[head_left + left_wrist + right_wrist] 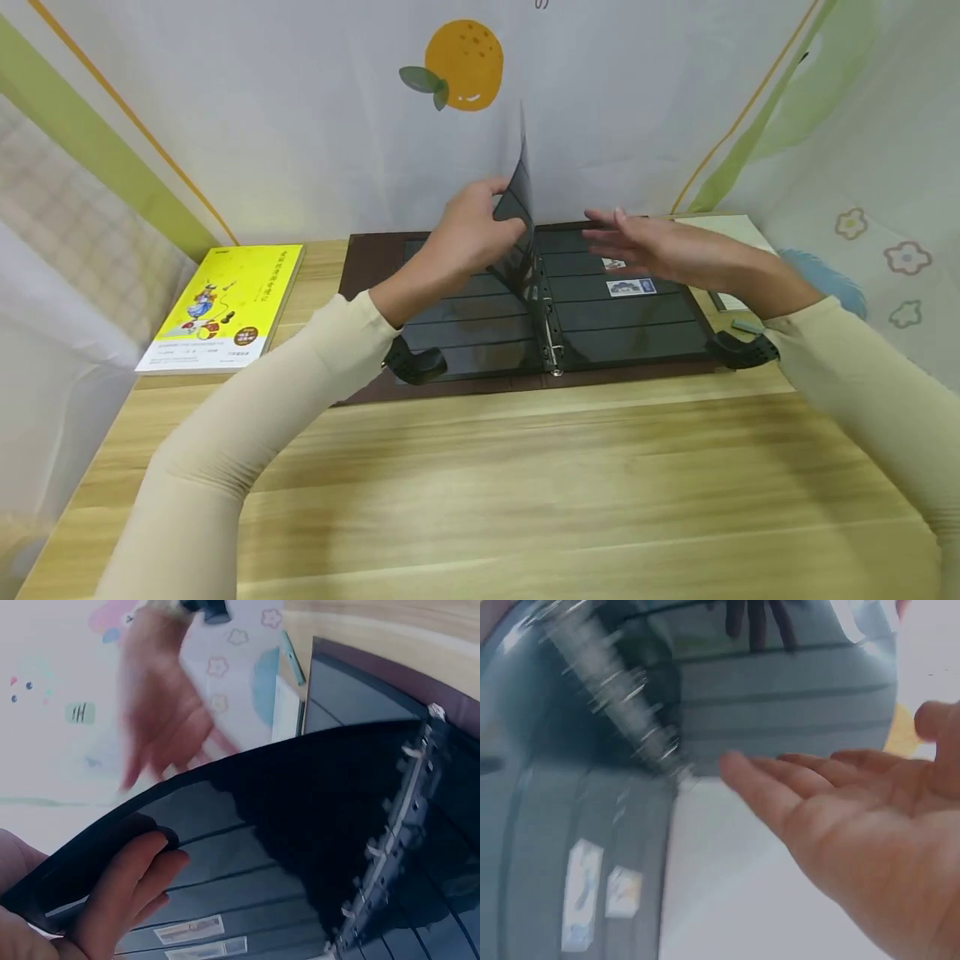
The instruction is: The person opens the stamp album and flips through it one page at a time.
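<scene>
A stamp album with ring binding lies spread on the table, its black pages crossed by strips. My left hand pinches one black page by its edge and holds it upright over the metal rings. In the left wrist view its fingers lie against the page. My right hand hovers above the right-hand page with fingers straight, holding nothing; the right wrist view shows its palm turned up. Two stamps sit in that page's strips, one a blue-and-white stamp, partly below the hand.
A yellow book lies on the wooden table at the left. Beyond the album's right side are a pale flat item and a small green stick. A printed curtain hangs behind the table.
</scene>
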Demonstrator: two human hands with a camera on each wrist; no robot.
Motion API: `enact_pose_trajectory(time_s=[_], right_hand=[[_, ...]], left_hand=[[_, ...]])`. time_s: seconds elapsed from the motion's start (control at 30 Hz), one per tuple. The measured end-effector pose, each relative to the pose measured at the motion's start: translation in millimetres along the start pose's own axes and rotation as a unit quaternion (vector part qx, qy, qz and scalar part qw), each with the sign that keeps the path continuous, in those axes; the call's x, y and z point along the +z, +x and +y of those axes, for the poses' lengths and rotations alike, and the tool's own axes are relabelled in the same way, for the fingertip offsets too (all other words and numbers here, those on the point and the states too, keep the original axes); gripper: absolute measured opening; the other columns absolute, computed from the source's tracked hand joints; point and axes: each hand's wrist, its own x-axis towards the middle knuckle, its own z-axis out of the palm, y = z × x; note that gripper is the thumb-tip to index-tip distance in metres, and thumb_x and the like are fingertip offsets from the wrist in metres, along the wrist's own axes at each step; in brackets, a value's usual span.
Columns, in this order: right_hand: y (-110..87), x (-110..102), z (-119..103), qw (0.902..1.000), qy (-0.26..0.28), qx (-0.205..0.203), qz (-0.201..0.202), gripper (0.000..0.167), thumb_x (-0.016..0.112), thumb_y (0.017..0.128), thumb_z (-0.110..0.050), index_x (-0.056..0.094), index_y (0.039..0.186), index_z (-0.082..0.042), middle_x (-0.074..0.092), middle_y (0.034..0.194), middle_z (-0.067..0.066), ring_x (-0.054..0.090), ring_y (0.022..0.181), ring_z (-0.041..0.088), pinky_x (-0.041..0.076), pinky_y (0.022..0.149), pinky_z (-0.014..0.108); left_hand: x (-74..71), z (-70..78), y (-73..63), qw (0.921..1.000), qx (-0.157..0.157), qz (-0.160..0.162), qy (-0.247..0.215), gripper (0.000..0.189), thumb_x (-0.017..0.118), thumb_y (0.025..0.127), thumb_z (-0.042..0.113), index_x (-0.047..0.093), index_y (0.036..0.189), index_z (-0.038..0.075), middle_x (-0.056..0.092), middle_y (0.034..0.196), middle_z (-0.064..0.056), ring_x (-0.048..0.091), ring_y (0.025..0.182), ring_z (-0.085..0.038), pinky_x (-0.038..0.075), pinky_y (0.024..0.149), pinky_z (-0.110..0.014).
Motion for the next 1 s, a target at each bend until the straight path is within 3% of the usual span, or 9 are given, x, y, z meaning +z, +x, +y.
enact_pose_trajectory(time_s=[0.07,0.17,0.23,0.33,0.43,0.67,0.8,0.93,1.0], right_hand=[[-4.9,7,17,0.9953,-0.094,0.004,0.024,0.063,0.020,0.109,-0.054,0.000,0.164,-0.031,0.006,0.172,0.007,0.015,0.157,0.036,0.021,0.121,0.065],[-12.6,21,46,0.9738,-0.222,0.003,0.051,0.064,0.033,0.110,-0.047,0.003,0.164,-0.030,0.003,0.172,0.010,0.011,0.157,0.042,0.019,0.119,0.070],[-16.2,31,67,0.9536,-0.294,-0.015,0.060,0.069,0.045,0.108,-0.042,0.010,0.165,-0.023,0.005,0.171,0.014,0.009,0.156,0.044,0.017,0.119,0.070],[-20.6,42,96,0.9334,-0.350,-0.050,0.062,0.071,0.055,0.105,-0.036,0.020,0.163,-0.015,0.010,0.170,0.018,0.005,0.156,0.047,0.013,0.118,0.073],[-24.2,50,114,0.9254,-0.367,-0.066,0.065,0.069,0.057,0.104,-0.035,0.026,0.162,-0.014,0.014,0.170,0.018,0.006,0.156,0.047,0.012,0.118,0.074],[-30.7,55,129,0.9217,-0.375,-0.039,0.090,0.063,0.052,0.106,-0.036,0.028,0.161,-0.017,0.015,0.170,0.015,0.006,0.156,0.046,0.010,0.118,0.074],[-30.4,57,133,0.9130,-0.393,-0.034,0.103,0.061,0.050,0.107,-0.036,0.030,0.161,-0.015,0.018,0.169,0.017,0.010,0.155,0.047,0.012,0.117,0.075],[-30.0,59,138,0.9063,-0.407,-0.034,0.109,0.060,0.049,0.108,-0.035,0.031,0.160,-0.015,0.021,0.168,0.019,0.013,0.154,0.048,0.014,0.117,0.075],[-30.4,60,139,0.9039,-0.411,-0.037,0.112,0.059,0.049,0.108,-0.034,0.032,0.160,-0.014,0.023,0.167,0.020,0.014,0.154,0.049,0.015,0.117,0.074]], left_hand=[[-8.2,-8.0,-4.1,0.9998,-0.005,0.014,0.014,0.064,0.053,0.099,0.011,0.032,0.159,0.012,0.052,0.149,-0.008,0.042,0.055,-0.013,0.037,0.057,-0.028],[-19.1,-24.8,-11.6,0.9995,-0.015,0.024,0.017,0.066,0.057,0.098,0.014,0.032,0.159,0.012,0.051,0.150,-0.010,0.064,0.103,-0.017,0.044,0.074,-0.033],[-25.8,-39.0,-16.9,0.9989,-0.034,0.028,0.014,0.070,0.060,0.097,0.017,0.028,0.160,0.011,0.032,0.165,-0.008,0.048,0.139,-0.023,0.047,0.089,-0.039],[-35.4,-62.2,-23.0,0.9968,-0.072,0.030,0.020,0.078,0.061,0.098,0.018,0.018,0.162,0.010,0.023,0.168,-0.012,0.031,0.153,-0.029,0.047,0.104,-0.047],[-42.6,-82.2,-27.5,0.9929,-0.112,0.025,0.032,0.082,0.061,0.098,0.017,0.012,0.163,0.007,0.021,0.168,-0.018,0.029,0.153,-0.034,0.045,0.111,-0.051],[-45.2,-114.6,-27.2,0.9877,-0.152,-0.002,0.037,0.077,0.063,0.098,0.014,0.019,0.160,0.001,0.049,0.144,-0.024,0.057,0.123,-0.038,0.052,0.100,-0.050],[-46.2,-129.8,-27.1,0.9819,-0.173,-0.023,0.074,0.086,0.066,0.096,0.019,0.014,0.160,-0.004,0.037,0.155,-0.027,0.050,0.133,-0.039,0.047,0.108,-0.053],[-46.0,-144.7,-27.3,0.9729,-0.190,-0.047,0.124,0.092,0.071,0.095,0.025,0.014,0.159,-0.006,0.031,0.161,-0.029,0.064,0.098,-0.029,0.052,0.099,-0.048],[-45.0,-150.7,-27.2,0.9684,-0.188,-0.055,0.154,0.092,0.073,0.093,0.028,0.018,0.158,-0.007,0.045,0.152,-0.029,0.064,0.071,-0.021,0.054,0.095,-0.045]])
